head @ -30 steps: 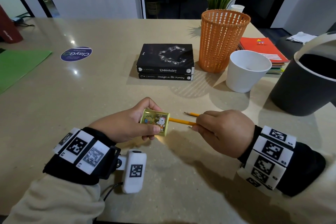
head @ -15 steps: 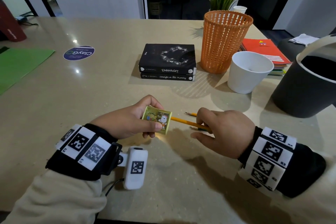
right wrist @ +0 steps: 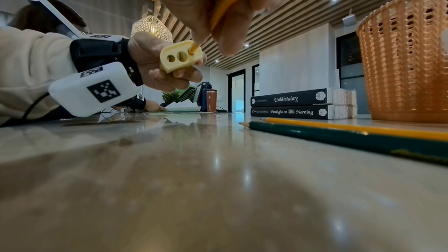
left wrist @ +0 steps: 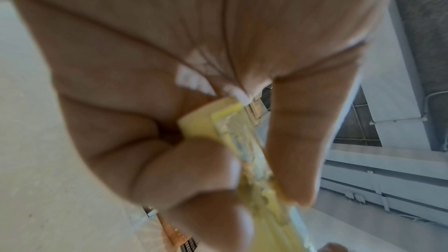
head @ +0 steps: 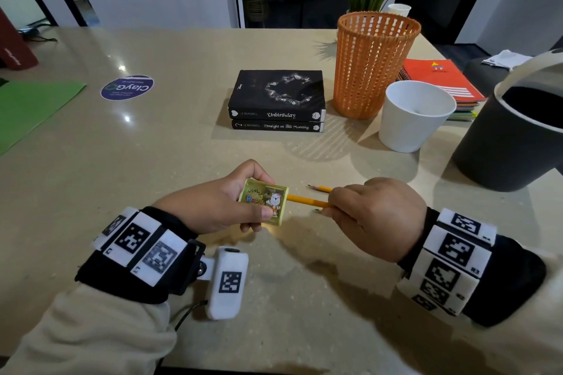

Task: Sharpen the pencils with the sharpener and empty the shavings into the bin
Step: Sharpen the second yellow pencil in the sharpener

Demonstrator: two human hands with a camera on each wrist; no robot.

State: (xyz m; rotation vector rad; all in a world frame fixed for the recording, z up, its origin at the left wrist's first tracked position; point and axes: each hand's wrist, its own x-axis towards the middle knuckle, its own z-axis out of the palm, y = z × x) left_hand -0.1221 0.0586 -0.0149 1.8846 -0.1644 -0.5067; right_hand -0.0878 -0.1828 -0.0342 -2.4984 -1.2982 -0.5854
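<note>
My left hand [head: 234, 207] grips a small yellow box sharpener [head: 264, 201] with a cartoon sticker, held just above the table. A yellow pencil [head: 306, 200] is pinched in my right hand [head: 359, 210], its tip pushed into the sharpener's rightmost hole [right wrist: 194, 50]. The sharpener face [right wrist: 180, 57] shows two more holes, both empty. On the table behind my right hand lie a second yellow pencil [right wrist: 351, 128] and a green pencil [right wrist: 339, 137], both pointed. The left wrist view shows my fingers [left wrist: 194, 170] wrapped round the sharpener [left wrist: 242, 141]. A dark grey bin [head: 511, 137] stands at the right edge.
An orange mesh basket [head: 373, 64], a white cup [head: 414, 116] and two stacked black books [head: 277, 100] stand behind my hands. Red notebooks [head: 438, 82] lie at the far right, a green sheet [head: 27, 109] and a round sticker [head: 127, 87] at the left.
My right hand has shifted its pinch along the pencil while it stays in the sharpener. The left hand holds the sharpener in about the same place.
</note>
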